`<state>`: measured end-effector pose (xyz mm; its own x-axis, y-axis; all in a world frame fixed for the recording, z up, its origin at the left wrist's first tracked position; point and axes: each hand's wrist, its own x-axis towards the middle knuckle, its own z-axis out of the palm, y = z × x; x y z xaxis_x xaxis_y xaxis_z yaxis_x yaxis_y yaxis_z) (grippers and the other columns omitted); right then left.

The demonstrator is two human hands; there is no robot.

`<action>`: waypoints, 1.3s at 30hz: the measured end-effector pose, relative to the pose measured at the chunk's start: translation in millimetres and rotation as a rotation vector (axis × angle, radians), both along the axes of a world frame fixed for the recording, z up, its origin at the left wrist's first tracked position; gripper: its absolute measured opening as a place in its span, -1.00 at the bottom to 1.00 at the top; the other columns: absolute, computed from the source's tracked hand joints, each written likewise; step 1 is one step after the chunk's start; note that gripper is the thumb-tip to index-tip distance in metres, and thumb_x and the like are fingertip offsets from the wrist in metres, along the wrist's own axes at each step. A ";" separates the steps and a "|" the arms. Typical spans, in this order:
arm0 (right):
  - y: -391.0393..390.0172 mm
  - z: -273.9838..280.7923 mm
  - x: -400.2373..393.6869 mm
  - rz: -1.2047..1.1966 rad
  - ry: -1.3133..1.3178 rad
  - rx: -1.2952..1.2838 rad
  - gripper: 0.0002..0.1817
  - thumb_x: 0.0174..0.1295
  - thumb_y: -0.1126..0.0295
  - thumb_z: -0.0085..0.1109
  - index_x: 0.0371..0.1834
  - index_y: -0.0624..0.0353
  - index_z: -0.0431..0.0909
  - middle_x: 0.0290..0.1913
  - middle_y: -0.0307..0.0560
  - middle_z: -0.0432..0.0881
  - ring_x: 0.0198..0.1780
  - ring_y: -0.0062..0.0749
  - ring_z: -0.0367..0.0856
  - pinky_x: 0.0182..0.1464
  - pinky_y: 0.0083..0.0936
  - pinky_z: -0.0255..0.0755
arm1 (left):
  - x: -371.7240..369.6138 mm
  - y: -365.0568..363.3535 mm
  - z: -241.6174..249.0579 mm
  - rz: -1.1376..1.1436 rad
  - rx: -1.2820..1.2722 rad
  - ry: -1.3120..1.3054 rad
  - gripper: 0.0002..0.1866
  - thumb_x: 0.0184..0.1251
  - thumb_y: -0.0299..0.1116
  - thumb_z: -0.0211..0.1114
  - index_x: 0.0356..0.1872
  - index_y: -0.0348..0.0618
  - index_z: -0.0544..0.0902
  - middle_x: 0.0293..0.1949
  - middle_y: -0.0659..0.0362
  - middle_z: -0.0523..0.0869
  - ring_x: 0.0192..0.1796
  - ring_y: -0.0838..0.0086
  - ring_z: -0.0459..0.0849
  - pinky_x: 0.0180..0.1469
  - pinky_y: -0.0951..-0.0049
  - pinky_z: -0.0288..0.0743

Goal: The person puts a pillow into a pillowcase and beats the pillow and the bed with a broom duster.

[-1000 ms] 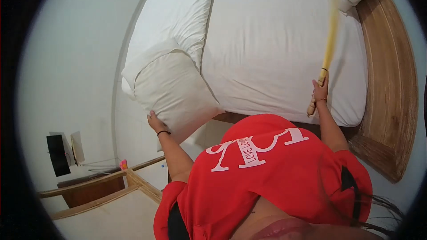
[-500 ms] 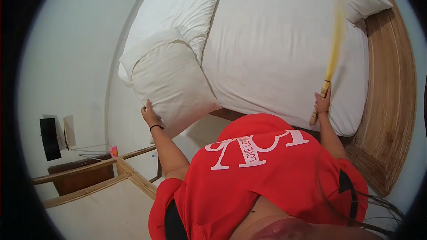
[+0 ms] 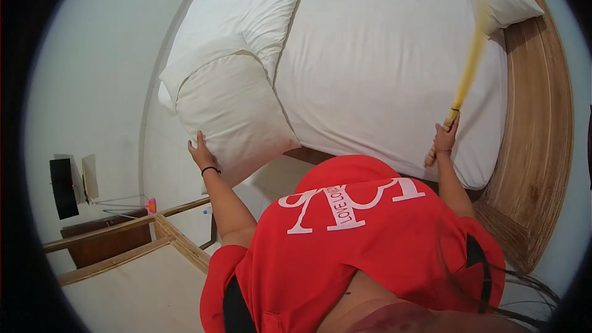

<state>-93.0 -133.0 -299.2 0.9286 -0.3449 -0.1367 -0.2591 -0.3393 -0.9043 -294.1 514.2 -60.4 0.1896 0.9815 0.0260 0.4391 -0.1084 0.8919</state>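
Observation:
My left hand is at the left edge of a white pillow. Its visible fingers are stretched apart and touch the pillowcase; part of the hand's inner side is hidden. The pillow lies tilted at the near left corner of the bed, partly past the mattress edge. In my right hand is the knobbly light-brown handle of a long yellow hand broom, the fingers wrapped round it. The broom points away over the right side of the white-sheeted mattress, its far end smeared by motion.
A white bolster or bedding piece lies along the bed's left side. Another pillow is at the far right by the wooden headboard. Wooden-framed furniture stands at lower left, near a wall-mounted black screen.
The broom's blurred far end has swung slightly right. My left hand stays at the pillow's edge, its fingers a little more spread. The whole view has shifted slightly.

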 end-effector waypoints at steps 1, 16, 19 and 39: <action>11.8 -15.4 -2.1 0.038 0.146 -0.031 -0.34 0.18 0.17 0.07 0.38 -0.06 0.13 0.05 0.11 0.55 0.04 -0.09 0.54 0.06 -0.35 0.41 | 0.7 -3.2 3.5 -0.006 -0.005 0.016 -0.06 0.09 0.07 0.33 0.30 -0.44 0.15 0.18 -0.15 0.42 0.22 0.16 0.40 0.23 0.33 0.25; 88.0 12.4 2.5 0.354 0.297 -0.094 -0.40 0.22 0.11 -0.05 0.34 0.01 0.18 -0.15 0.16 0.64 -0.19 0.03 0.62 -0.13 -0.22 0.48 | -3.1 16.9 -4.9 -0.190 -0.136 -0.004 -0.17 0.13 0.04 0.30 0.21 -0.51 0.30 0.13 -0.12 0.48 0.12 0.24 0.49 0.16 0.40 0.32; 100.5 50.4 -39.6 1.479 0.449 -0.643 -0.25 0.04 0.23 0.11 0.37 -0.01 0.12 0.09 0.16 0.51 0.07 0.05 0.50 0.09 -0.24 0.40 | -9.3 15.2 -6.2 -0.213 -0.165 0.065 -0.20 0.13 0.05 0.28 0.17 -0.50 0.35 0.06 -0.09 0.53 0.04 0.25 0.53 0.12 0.40 0.35; -55.6 -6.9 -90.9 0.363 0.174 0.002 -0.16 -0.03 0.55 0.14 0.40 -0.19 0.10 -0.22 -0.16 0.53 -0.31 -0.44 0.49 -0.28 -0.53 0.45 | 49.9 -65.4 68.2 -0.883 -0.531 0.086 -0.28 0.28 0.17 0.02 0.39 0.04 0.19 -0.25 0.23 0.68 -0.18 0.51 0.61 -0.03 0.49 0.42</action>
